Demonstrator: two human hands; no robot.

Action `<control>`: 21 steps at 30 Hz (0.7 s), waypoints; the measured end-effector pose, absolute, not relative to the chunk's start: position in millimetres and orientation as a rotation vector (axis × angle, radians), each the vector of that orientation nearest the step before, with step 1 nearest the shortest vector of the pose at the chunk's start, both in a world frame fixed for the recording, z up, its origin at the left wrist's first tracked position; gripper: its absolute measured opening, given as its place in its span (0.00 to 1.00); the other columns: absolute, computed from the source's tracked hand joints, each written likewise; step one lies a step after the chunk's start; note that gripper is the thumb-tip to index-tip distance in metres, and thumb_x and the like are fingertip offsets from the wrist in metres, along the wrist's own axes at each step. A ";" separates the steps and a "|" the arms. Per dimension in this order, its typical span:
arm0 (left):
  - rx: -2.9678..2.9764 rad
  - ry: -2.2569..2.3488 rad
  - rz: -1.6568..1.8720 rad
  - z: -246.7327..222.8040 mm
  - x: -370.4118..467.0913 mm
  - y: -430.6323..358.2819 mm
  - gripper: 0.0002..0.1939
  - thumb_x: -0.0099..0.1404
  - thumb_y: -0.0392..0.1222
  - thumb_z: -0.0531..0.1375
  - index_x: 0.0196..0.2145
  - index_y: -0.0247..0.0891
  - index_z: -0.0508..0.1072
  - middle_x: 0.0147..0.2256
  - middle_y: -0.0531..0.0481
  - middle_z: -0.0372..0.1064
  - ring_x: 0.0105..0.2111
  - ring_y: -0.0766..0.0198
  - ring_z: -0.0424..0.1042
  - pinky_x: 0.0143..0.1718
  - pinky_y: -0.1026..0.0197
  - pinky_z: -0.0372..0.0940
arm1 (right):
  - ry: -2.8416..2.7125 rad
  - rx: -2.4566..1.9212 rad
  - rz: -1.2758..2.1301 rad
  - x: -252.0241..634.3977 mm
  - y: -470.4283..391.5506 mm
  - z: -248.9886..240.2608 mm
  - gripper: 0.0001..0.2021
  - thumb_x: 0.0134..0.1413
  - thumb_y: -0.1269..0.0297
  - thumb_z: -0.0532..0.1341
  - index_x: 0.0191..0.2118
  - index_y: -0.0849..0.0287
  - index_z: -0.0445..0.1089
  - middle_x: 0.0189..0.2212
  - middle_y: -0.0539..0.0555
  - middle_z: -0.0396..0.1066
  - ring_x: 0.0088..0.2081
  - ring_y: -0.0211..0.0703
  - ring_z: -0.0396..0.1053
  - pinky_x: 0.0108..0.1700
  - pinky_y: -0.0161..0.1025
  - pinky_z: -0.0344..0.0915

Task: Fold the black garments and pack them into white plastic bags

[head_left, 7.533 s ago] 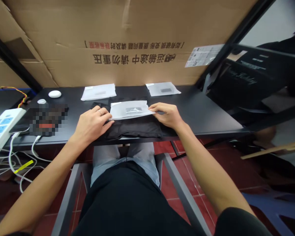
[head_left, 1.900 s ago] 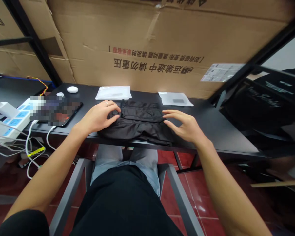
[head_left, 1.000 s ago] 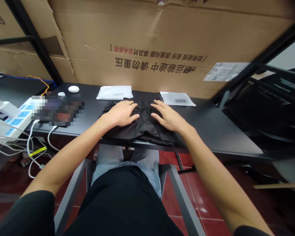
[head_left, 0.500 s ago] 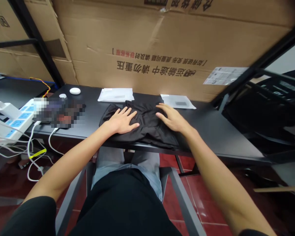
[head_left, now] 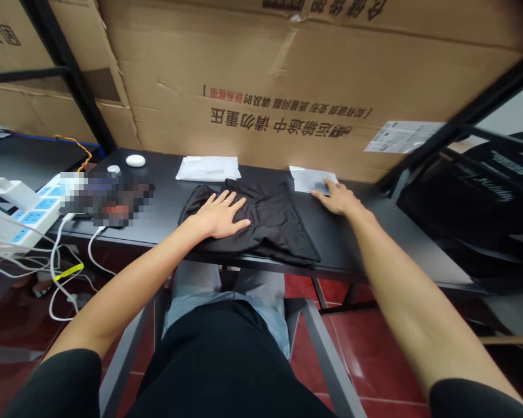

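Observation:
A dark, wrinkled piece of black fabric [head_left: 270, 223] lies on the desk before me; I cannot tell whether it is a garment or a bag. Flat on its left part rests my left hand [head_left: 224, 216], fingers spread. My right hand [head_left: 337, 197] reaches to a thin whitish plastic packet [head_left: 304, 180] near the cardboard. Its fingertips overlap the packet's right side, thumb apart from the fingers, and no grip shows. At the back, left of that packet, lies a stack of white packets [head_left: 208, 168].
A large cardboard sheet [head_left: 261, 69] stands behind the black desk [head_left: 165, 212]. Leftward are a white power strip [head_left: 32, 215] with cables, a white oval case [head_left: 135, 161] and blurred-out items. A black metal frame and a dark bag [head_left: 483, 186] stand at the right.
My right hand has left the black fabric and moved right and away from me, onto the right-hand packet. My left hand stays flat on the fabric.

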State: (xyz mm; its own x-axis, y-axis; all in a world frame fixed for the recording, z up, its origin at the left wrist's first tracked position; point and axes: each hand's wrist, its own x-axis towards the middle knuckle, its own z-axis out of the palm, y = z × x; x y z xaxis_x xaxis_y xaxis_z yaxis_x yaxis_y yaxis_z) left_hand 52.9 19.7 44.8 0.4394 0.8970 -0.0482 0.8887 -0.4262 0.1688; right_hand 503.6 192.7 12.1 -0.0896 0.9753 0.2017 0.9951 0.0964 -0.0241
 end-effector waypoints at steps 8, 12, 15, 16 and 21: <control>2.510 1.582 0.069 45.3 52.6 18.9 0.45 0.84 0.69 0.49 0.87 0.42 0.53 0.86 0.37 0.45 0.86 0.40 0.43 0.84 0.32 0.45 | -2.268 -1.977 -0.230 508.0 164.4 34.7 0.39 0.66 0.25 0.68 0.59 0.60 0.80 0.61 0.78 0.77 0.46 0.63 0.81 0.51 0.58 0.76; 2.514 1.571 0.050 47.1 52.8 18.8 0.46 0.85 0.69 0.48 0.87 0.40 0.51 0.86 0.35 0.42 0.87 0.39 0.42 0.84 0.31 0.45 | -2.393 -1.804 -0.290 516.4 142.9 38.8 0.24 0.75 0.42 0.65 0.56 0.60 0.81 0.60 0.76 0.81 0.48 0.62 0.82 0.51 0.54 0.77; 2.520 1.563 0.039 47.3 52.8 19.3 0.46 0.85 0.69 0.48 0.87 0.39 0.52 0.86 0.34 0.43 0.86 0.37 0.42 0.84 0.31 0.46 | -2.412 -1.787 -0.271 519.7 128.8 40.0 0.16 0.72 0.57 0.65 0.57 0.59 0.81 0.54 0.72 0.85 0.49 0.66 0.85 0.52 0.55 0.80; 2.523 1.558 0.043 46.9 52.6 19.7 0.46 0.85 0.69 0.48 0.87 0.39 0.52 0.86 0.34 0.44 0.86 0.37 0.43 0.83 0.30 0.46 | -2.396 -1.792 -0.283 520.1 124.7 41.1 0.16 0.71 0.60 0.64 0.57 0.59 0.81 0.52 0.71 0.86 0.48 0.68 0.86 0.52 0.56 0.80; 2.599 1.515 0.237 48.6 50.9 20.6 0.48 0.83 0.64 0.57 0.86 0.31 0.51 0.84 0.27 0.48 0.85 0.38 0.49 0.83 0.37 0.52 | -2.184 -1.839 -0.427 509.2 107.4 54.4 0.24 0.78 0.61 0.52 0.66 0.67 0.77 0.46 0.76 0.87 0.47 0.76 0.87 0.51 0.62 0.79</control>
State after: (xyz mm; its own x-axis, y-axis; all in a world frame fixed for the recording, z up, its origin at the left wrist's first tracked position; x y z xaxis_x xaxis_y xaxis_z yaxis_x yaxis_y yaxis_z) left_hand 50.9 20.6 48.6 0.4854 0.8712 0.0730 0.8519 -0.4901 0.1846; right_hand 509.2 107.4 54.4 -0.1692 0.9111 0.3759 0.9856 0.1584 0.0595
